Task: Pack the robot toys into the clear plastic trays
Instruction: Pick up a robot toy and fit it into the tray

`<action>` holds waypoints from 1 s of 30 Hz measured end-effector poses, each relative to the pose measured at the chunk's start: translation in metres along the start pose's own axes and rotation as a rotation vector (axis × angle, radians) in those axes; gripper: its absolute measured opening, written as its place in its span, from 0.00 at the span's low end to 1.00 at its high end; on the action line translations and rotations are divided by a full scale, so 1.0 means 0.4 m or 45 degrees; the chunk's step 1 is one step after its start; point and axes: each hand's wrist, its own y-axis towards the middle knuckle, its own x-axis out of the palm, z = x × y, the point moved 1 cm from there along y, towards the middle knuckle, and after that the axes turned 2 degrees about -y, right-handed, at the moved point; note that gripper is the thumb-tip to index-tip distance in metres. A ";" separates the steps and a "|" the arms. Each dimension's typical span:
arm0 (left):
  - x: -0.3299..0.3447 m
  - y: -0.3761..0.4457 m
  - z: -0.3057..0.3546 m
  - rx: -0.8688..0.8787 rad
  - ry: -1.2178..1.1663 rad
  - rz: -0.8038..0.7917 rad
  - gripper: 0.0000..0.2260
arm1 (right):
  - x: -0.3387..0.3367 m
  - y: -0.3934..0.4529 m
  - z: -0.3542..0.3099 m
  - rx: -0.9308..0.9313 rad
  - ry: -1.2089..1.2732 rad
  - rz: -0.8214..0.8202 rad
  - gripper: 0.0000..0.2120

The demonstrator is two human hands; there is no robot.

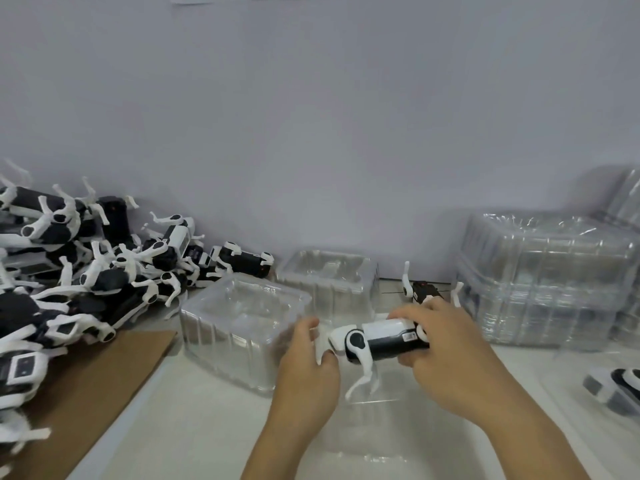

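Note:
A black and white robot dog toy (pixel 377 337) hangs above a clear plastic tray (pixel 388 441) that lies on the table in front of me. My right hand (pixel 446 355) grips the toy's rear body from above and below. My left hand (pixel 308 362) pinches the toy's head end between thumb and fingers. The toy's white legs dangle down toward the tray.
A heap of robot toys (pixel 79 271) fills the left side, partly on brown cardboard (pixel 93 386). Two upturned clear trays (pixel 242 323) (pixel 329 282) stand behind my hands. A tall stack of trays (pixel 543 278) rises at the right, one toy (pixel 422 289) beside it, and another packed toy (pixel 616 386).

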 end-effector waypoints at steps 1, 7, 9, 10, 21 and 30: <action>-0.001 0.000 0.002 -0.007 0.008 -0.011 0.19 | 0.003 -0.001 -0.003 -0.003 -0.022 -0.001 0.19; -0.004 0.000 0.003 -0.052 -0.031 -0.046 0.19 | 0.025 -0.008 -0.002 0.075 -0.157 -0.037 0.17; -0.005 0.004 0.004 -0.119 -0.159 -0.029 0.16 | 0.033 -0.007 -0.001 0.086 -0.133 -0.027 0.17; -0.005 0.006 0.006 -0.174 -0.262 -0.020 0.14 | 0.037 -0.006 -0.002 0.082 -0.138 -0.025 0.17; 0.003 0.012 0.008 -0.310 -0.456 0.010 0.13 | 0.068 0.008 -0.009 0.022 -0.169 0.081 0.23; 0.014 0.009 -0.003 -0.273 -0.477 0.113 0.13 | 0.078 0.010 -0.005 0.041 -0.200 0.099 0.23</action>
